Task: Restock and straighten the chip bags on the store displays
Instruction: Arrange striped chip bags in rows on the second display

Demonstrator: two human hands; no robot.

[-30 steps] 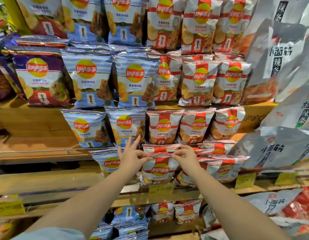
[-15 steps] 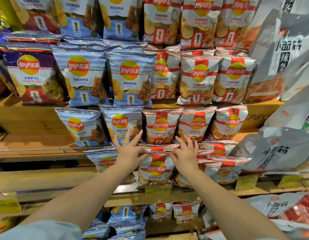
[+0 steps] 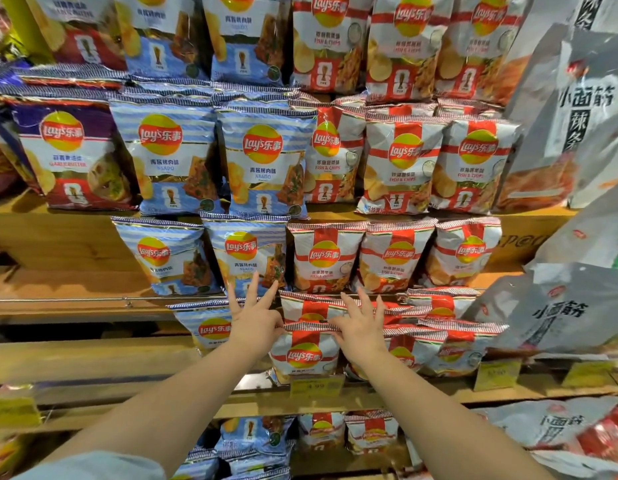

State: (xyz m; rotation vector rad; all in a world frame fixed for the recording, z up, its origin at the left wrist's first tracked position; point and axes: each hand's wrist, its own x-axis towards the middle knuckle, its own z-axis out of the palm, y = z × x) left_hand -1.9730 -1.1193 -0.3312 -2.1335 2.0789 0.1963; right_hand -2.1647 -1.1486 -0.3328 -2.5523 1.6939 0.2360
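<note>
A red-and-white chip bag stands at the front of the lower wooden shelf. My left hand pinches its top seam at the left corner with thumb and a curled finger, the other fingers spread upward. My right hand holds the same seam at the right corner, fingers stretched over the bags behind. A blue chip bag stands just left of my left hand. More red-and-white bags lie tilted to the right of my right hand.
Rows of blue bags and red-and-white bags fill the shelves above. Large grey snack bags hang at the right. A yellow price tag sits on the shelf edge below the held bag. Small bags fill the bottom shelf.
Both hands stay on the bag's top seam. My right hand's fingers have gone from curled to stretched upward over the bags behind. The bag stands a little straighter.
</note>
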